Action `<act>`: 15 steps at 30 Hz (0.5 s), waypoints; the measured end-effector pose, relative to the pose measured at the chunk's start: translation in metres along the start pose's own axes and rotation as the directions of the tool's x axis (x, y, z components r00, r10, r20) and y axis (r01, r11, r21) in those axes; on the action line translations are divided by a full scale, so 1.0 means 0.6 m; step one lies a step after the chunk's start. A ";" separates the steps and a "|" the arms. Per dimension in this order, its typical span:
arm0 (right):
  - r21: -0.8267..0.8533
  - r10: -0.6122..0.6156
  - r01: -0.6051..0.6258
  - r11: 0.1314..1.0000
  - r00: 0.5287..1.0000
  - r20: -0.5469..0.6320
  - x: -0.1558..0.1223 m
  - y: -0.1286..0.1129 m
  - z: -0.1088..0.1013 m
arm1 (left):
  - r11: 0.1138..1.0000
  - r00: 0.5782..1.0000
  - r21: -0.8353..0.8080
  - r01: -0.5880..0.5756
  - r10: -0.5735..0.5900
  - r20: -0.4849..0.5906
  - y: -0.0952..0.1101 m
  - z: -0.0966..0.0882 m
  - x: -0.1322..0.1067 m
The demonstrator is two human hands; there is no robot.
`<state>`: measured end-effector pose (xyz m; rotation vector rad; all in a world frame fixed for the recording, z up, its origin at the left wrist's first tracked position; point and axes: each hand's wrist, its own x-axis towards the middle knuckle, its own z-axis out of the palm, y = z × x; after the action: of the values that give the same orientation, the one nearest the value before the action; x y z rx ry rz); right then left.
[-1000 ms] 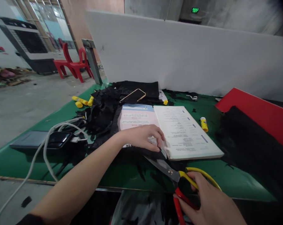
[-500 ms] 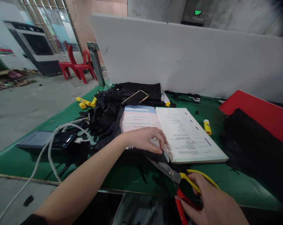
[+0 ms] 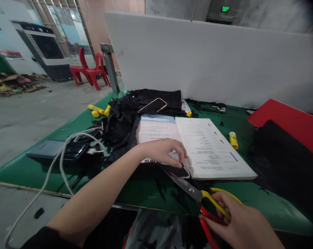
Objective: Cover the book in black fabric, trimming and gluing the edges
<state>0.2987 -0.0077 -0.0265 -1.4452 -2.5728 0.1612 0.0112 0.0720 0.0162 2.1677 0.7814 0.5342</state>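
Note:
An open book (image 3: pixel 211 148) lies on the green table, with a pink-and-blue left side and a printed white right page. Over its lower left part rests my left hand (image 3: pixel 167 152), fingers bent and closed on a piece of black paper (image 3: pixel 181 171) at the book's near edge. Scissors (image 3: pixel 187 188) with one yellow and one red handle are gripped in my right hand (image 3: pixel 242 221). Their blades point left and away, beneath the black paper close to my left fingertips. The blade tips are hidden there.
A phone (image 3: pixel 156 105) lies on crumpled black paper (image 3: pixel 120 121) behind the book. On the left sit a power bank (image 3: pixel 46 148) and white cables (image 3: pixel 63 166). Yellow glue sticks (image 3: pixel 233 140) are scattered about. At right are a red board (image 3: pixel 288 121) and a black sheet (image 3: pixel 283 166).
The scissor handles have come a little closer together. My left hand stays at the book's near edge with the black paper. The whole view has shifted slightly.

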 end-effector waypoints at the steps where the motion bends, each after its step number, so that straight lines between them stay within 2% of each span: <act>1: -0.002 -0.007 0.007 1.000 1.000 0.001 -0.001 0.002 0.001 | 1.000 1.000 -0.003 0.000 0.000 -0.002 0.001 -0.001 0.000; 11: -0.024 0.033 -0.032 0.999 0.999 0.015 -0.002 0.007 0.007 | 1.000 1.000 -0.016 0.012 -0.011 0.026 0.002 -0.003 -0.001; 15: -0.076 -0.002 0.003 0.997 1.000 0.010 -0.003 0.006 0.004 | 1.000 1.000 -0.026 0.010 -0.009 0.025 0.001 -0.002 -0.002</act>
<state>0.3021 -0.0072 -0.0296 -1.4709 -2.6153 0.0710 0.0097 0.0718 0.0172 2.1418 0.7669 0.5089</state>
